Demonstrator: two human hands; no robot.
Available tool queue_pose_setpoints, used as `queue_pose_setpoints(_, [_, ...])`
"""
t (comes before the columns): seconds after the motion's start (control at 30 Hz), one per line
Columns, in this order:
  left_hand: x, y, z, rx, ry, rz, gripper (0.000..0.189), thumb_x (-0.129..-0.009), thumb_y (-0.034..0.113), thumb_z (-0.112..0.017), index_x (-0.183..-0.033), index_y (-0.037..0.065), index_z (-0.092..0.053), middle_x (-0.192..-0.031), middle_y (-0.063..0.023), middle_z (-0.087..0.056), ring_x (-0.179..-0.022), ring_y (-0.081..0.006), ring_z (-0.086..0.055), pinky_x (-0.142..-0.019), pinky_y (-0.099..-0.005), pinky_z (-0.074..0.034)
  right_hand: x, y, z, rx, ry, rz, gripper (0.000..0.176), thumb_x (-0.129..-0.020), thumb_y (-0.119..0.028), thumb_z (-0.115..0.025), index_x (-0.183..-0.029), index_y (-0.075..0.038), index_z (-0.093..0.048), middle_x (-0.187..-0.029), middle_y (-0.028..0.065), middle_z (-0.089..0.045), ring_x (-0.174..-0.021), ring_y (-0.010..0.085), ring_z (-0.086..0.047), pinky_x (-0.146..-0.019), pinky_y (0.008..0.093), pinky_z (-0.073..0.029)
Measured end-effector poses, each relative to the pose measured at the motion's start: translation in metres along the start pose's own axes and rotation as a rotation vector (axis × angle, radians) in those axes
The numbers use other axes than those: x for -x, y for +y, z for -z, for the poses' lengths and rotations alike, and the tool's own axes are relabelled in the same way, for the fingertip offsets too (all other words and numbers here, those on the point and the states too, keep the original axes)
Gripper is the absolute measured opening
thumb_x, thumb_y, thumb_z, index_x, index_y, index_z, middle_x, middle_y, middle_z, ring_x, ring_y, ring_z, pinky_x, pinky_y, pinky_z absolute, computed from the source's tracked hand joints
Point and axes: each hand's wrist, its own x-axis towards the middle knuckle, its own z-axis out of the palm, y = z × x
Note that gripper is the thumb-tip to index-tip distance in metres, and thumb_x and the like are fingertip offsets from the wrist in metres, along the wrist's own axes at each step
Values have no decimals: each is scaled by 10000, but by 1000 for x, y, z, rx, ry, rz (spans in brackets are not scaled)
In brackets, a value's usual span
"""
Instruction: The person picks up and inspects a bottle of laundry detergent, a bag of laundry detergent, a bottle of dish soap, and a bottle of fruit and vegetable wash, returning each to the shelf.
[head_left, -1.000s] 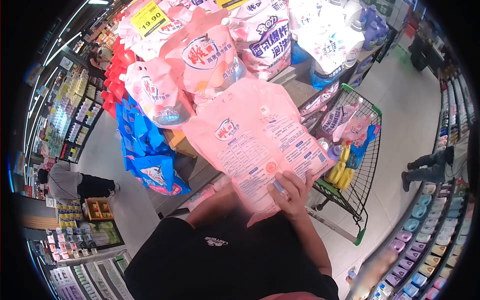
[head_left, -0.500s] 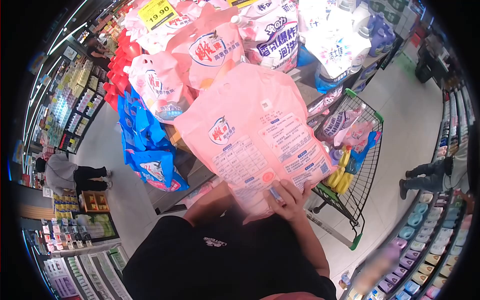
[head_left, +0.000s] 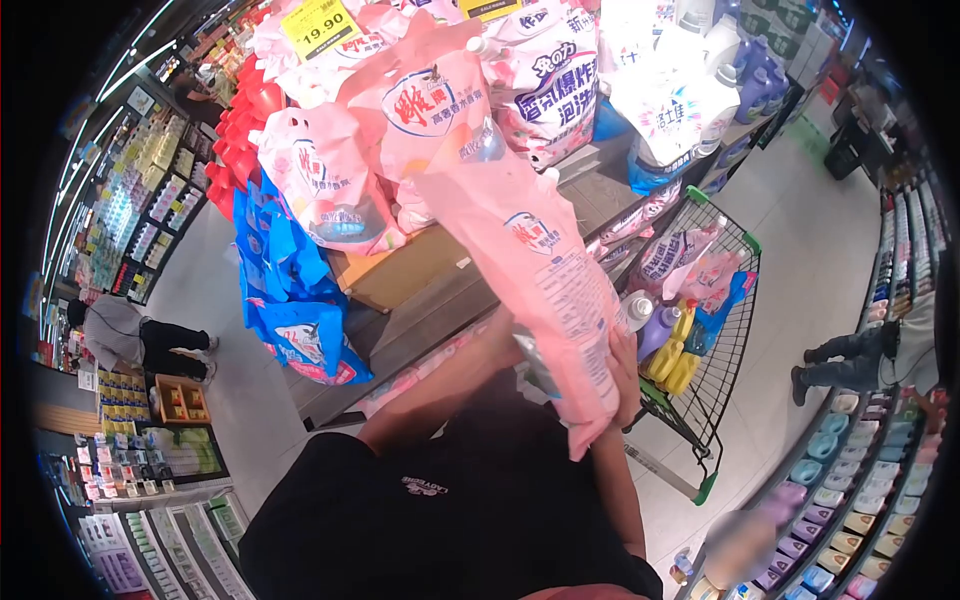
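A large pink laundry detergent bag (head_left: 545,265) with a printed logo and table is tilted in front of my chest, its narrow side facing me. My left hand (head_left: 503,340) holds it at its left side, the fingers mostly hidden behind it. On the right edge, low down, my right hand (head_left: 625,380) presses with its fingers along the bag. Just behind stand matching pink detergent bags (head_left: 425,105) on the display, one partly hidden by the held bag.
Blue bags (head_left: 300,325) hang over the left end of the display shelf (head_left: 430,300). On my right is a shopping cart (head_left: 735,350) with yellow bottles (head_left: 680,360) and bags inside. One person (head_left: 140,335) bends at the left; another person (head_left: 860,355) stands at the right.
The pink bag has turned from its broad back face to its narrow side. My right hand has moved from the front of the bag to its right edge; more shelf shows.
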Motion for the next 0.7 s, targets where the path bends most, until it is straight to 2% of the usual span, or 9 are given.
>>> queue_pose_setpoints(0.07, [3,5,2,116,-32,64,730,-1044,590,-505,-1549,76,-393,-1515,-131,-522,-1332,-216,-551,-1131,-455,-418,7,-3,7,-61,100,-170,429,-983,-154,-639,-1369,21,-573,-1370,235,-642,-1280,376,-613,-1151,519,-420])
queue_pose_setpoints(0.13, [12,9,15,130,-56,128,782,-1032,649,-480,-1571,98,-354,-1542,-104,-493,-1346,-222,-521,-1158,-440,-365,54,20,26,5,133,-503,441,-948,-50,-622,-1378,40,-580,-1284,143,-684,-1216,289,-634,-1088,410,-475])
queue_pose_setpoints(0.17, [13,1,31,83,27,122,806,-1017,665,-495,-1569,95,-355,-1537,-98,-494,-1353,-226,-516,-1161,-435,-363,70,36,42,243,-28,-325,408,-955,-46,-615,-1355,31,-594,-1271,130,-687,-1214,271,-634,-1085,403,-476])
queue_pose_setpoints(0.2, [14,-7,43,33,109,113,830,-1002,680,-509,-1566,91,-355,-1531,-92,-496,-1359,-231,-511,-1163,-431,-361,60,28,39,-69,64,-442,358,-983,-75,-610,-1329,14,-605,-1249,112,-690,-1195,250,-640,-1073,397,-482])
queue_pose_setpoints(0.27, [24,-15,42,5,46,25,835,-990,618,-585,-1580,81,-339,-1566,-89,-466,-1425,-248,-454,-1191,-469,-344,34,10,33,-743,383,-598,267,-1038,-134,-600,-1277,-20,-628,-1204,76,-696,-1158,210,-653,-1047,386,-496])
queue_pose_setpoints(0.37, [24,-32,54,16,-173,-50,849,-969,497,-696,-1593,69,-310,-1593,-86,-436,-1461,-251,-422,-1204,-486,-347,-2,-20,20,-982,630,-927,308,-1070,-263,-609,-1303,-63,-589,-1175,46,-685,-1098,172,-660,-993,351,-521])
queue_pose_setpoints(0.4, [24,-39,60,29,-264,-65,860,-962,453,-732,-1596,66,-300,-1598,-85,-428,-1462,-247,-421,-1204,-485,-353,5,-15,20,-1015,595,-913,311,-1070,-258,-608,-1313,-67,-577,-1175,45,-680,-1099,168,-658,-989,350,-523])
queue_pose_setpoints(0.53, [34,-32,33,-36,12,49,694,-949,290,-770,-1510,64,-429,-1389,-87,-596,-1230,-222,-599,-1071,-435,-492,15,-9,14,-1000,487,-906,332,-1067,-255,-614,-1340,-81,-544,-1176,35,-660,-1110,154,-651,-977,351,-529])
queue_pose_setpoints(0.7, [41,-33,25,52,140,22,500,-947,168,-743,-1391,40,-552,-1254,-78,-654,-1100,-204,-648,-982,-400,-538,26,-3,11,-917,435,-934,447,-1067,-347,-606,-1410,-80,-502,-1251,38,-637,-1158,177,-636,-1028,365,-509])
